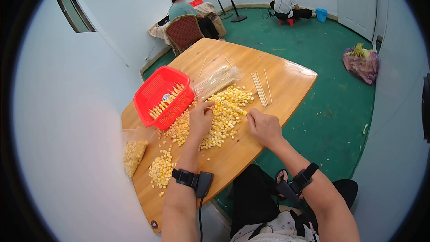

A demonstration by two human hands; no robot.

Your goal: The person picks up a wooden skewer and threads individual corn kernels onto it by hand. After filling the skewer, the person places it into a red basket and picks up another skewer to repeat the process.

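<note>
Yellow corn kernels run along a bamboo skewer (235, 107) held low over the wooden table (286, 74) in the head view, the only one. The skewer lies between the person's two hands, above the right-hand side of a loose heap of kernels (219, 125). The right hand (265, 127) pinches its near end between thumb and curled forefinger. The left hand (200, 118) is at the far end, forefinger reaching toward the tip; whether its fingertips grip a kernel or the stick, I cannot tell.

Left of the heap, a red plastic basket (179, 110) holds a row of filled skewers (166, 101). Beyond the hands lie a clear packet of bamboo sticks (217, 82) and, to its right, a few loose sticks (259, 89).

The likeliest mishap, I judge, is a pricked left fingertip, should a kernel give suddenly under pressure toward the point. A kernel pierced off-centre could split and drop. Loosening the right-hand pinch might let the stick twist or slip. The left forearm passes between the heap and a smaller pile of kernels (161, 169), so a sideways sweep, or a tug from the cable (200, 219) on its black strap (184, 178), could scatter corn over the table edge.
</note>
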